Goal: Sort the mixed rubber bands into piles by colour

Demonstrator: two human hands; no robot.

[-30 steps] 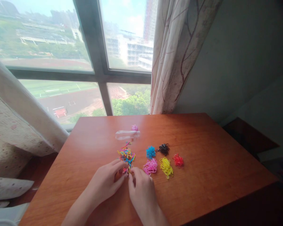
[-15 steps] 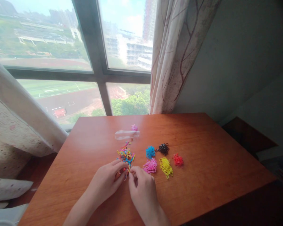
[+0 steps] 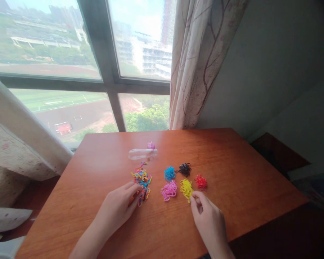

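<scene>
A mixed heap of coloured bands [image 3: 141, 177] lies on the wooden table [image 3: 97, 212], with my left hand [image 3: 120, 203] at its lower left edge, fingers curled on the bands. My right hand [image 3: 209, 216] is pinched at the lower edge of the yellow pile [image 3: 187, 189]; what its fingertips hold is too small to name. Near that pile lie a pink pile [image 3: 169, 190], a blue pile [image 3: 169, 173], a black pile [image 3: 184, 169] and a red pile [image 3: 201, 181].
Behind the heap lie a clear plastic strip or bag [image 3: 142, 154] and a small pink item [image 3: 151, 145]. The table's far edge meets a window [image 3: 81, 84] and curtains [image 3: 190, 64]. A white object [image 3: 7, 247] is at the lower left.
My right hand has moved right, from the mixed heap to the yellow pile. My left hand stays by the heap. The whole view has shifted slightly.
</scene>
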